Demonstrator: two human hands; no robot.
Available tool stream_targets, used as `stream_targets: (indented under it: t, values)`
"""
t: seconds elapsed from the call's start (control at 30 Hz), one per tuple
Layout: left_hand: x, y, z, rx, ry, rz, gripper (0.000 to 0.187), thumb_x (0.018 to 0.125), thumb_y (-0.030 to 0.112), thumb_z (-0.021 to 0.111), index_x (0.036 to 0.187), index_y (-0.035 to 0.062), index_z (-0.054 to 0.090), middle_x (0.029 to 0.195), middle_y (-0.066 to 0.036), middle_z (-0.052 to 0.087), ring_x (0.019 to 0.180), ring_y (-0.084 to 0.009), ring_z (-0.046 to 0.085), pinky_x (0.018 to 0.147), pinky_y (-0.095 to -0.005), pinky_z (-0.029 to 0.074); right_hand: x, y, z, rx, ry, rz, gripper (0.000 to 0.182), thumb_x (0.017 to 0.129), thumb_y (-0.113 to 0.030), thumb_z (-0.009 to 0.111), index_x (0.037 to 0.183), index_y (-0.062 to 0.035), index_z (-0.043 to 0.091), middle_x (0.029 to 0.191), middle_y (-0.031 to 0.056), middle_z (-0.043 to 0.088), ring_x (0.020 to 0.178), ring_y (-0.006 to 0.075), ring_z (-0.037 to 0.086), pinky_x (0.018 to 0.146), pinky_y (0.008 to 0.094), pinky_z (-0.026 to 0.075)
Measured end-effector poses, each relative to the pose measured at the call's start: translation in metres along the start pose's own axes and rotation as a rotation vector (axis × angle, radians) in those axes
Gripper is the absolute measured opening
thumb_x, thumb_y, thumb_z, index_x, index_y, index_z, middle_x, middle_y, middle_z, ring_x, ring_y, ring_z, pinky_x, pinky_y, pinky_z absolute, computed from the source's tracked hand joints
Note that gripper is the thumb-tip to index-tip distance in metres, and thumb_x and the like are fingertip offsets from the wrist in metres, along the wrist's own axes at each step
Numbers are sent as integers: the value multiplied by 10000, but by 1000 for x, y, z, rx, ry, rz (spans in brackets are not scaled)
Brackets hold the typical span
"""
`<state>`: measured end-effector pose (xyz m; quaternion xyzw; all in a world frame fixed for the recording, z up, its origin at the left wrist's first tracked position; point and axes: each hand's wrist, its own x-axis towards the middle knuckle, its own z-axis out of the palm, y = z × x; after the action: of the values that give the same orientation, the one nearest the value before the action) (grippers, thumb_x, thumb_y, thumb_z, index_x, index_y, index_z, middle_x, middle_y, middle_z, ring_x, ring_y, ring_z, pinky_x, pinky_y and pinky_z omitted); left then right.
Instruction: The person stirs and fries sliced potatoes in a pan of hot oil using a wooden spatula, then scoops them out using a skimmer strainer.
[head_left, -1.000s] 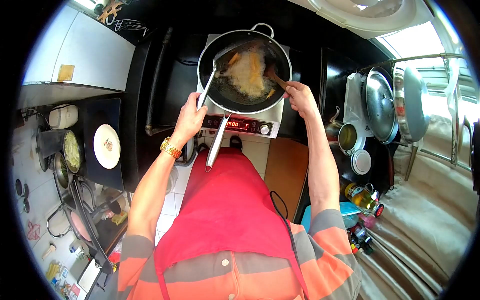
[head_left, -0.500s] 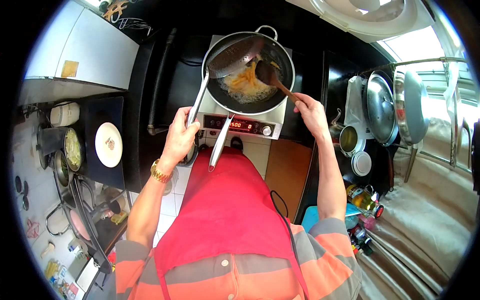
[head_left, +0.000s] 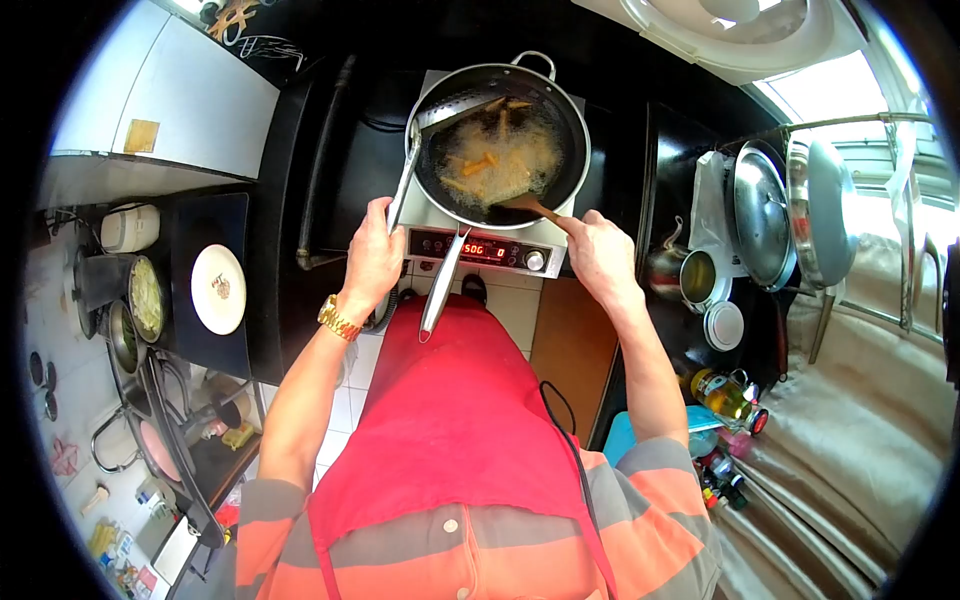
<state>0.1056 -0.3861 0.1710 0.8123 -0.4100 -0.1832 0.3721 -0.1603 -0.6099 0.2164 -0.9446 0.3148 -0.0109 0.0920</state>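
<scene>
On the induction cooker (head_left: 432, 244) sits a dark frying pan (head_left: 572, 140), its metal handle pointing toward me. Golden-brown strips of food (head_left: 480, 163) lie in bubbling oil inside it. My left hand (head_left: 377, 258) is closed around the handle of a perforated skimmer (head_left: 455, 108), whose head is tilted at the pan's upper left. My right hand (head_left: 602, 260) grips a wooden spatula (head_left: 533, 205) close to the pan's near rim. The spatula's blade dips into the oil at the lower right, beside the strips, and its tip is partly hidden by foam.
A white plate (head_left: 218, 290) lies on the dark counter at left, near a pot of pale chopped food (head_left: 146, 300). To the right stand a metal kettle (head_left: 672, 268), an oil bottle (head_left: 722, 393) and hanging pans (head_left: 765, 215). A red apron (head_left: 450, 420) covers my front.
The skimmer's head has tipped onto its edge at the pan's left. My right hand has moved left and down, bringing the spatula to the near side. The strips have spread out in the oil.
</scene>
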Motion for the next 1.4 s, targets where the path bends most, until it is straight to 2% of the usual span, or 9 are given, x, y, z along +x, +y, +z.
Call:
stream_targets:
  t: [0.17,0.3,0.37,0.57,0.73,0.97,1.17,1.27,1.4]
  values:
    - [-13,5,11,-120,-50,-61,336,976,95,571,1270,-49,499,1035,-314,665,995,-508,656,867,-516,525,13,0,32,55,56,61,258,932,-145,650,1159,-156,773,864,137,667,839,341,700,751,462,574]
    - [-20,16,8,-190,-112,-161,343,978,119,588,1275,-30,503,999,-244,680,955,-425,685,862,-477,529,21,0,41,129,132,97,253,953,-147,651,1178,-148,766,885,139,671,847,352,699,756,467,573]
    - [-21,23,3,-188,-100,-184,351,985,142,617,1288,-12,532,1045,-182,685,942,-279,695,862,-400,536,21,1,38,136,156,100,248,959,-148,652,1180,-146,764,895,139,672,849,357,698,757,469,572]
    - [-17,47,-22,-243,-80,-221,304,987,96,607,1260,-16,532,950,-157,664,837,-282,670,792,-403,535,13,13,21,211,128,166,289,954,-135,653,1225,-154,751,937,139,670,847,373,688,780,473,561]
    - [-4,39,-24,-165,-9,-44,320,999,102,581,1280,-34,513,1038,-258,661,961,-441,676,853,-468,530,15,33,2,429,191,273,296,984,-133,616,1252,-47,709,1096,218,739,1042,388,719,897,427,563]
    - [37,8,-8,-8,50,107,340,986,73,556,1291,-53,477,1112,-332,651,1047,-524,635,892,-539,515,29,67,15,373,218,308,301,999,-166,572,1208,7,703,1014,298,720,1006,466,696,898,533,547]
    - [37,-3,9,65,7,20,353,977,83,556,1295,-43,466,1073,-350,660,1028,-536,636,890,-565,513,36,71,27,583,10,443,347,990,-166,560,1226,47,697,843,228,744,775,324,747,748,422,577]
    - [25,-5,18,-24,-27,-55,361,983,115,575,1300,-38,494,1084,-323,672,1051,-499,658,901,-517,518,39,60,30,1038,-167,674,363,1028,-112,551,1346,52,617,774,23,620,475,36,403,387,225,294]
    - [12,-4,25,-121,-66,-149,370,988,152,610,1302,-22,523,1073,-227,703,986,-348,704,867,-442,533,51,54,54,1352,-208,703,385,1021,-98,552,1355,93,581,804,72,654,469,52,403,397,246,336]
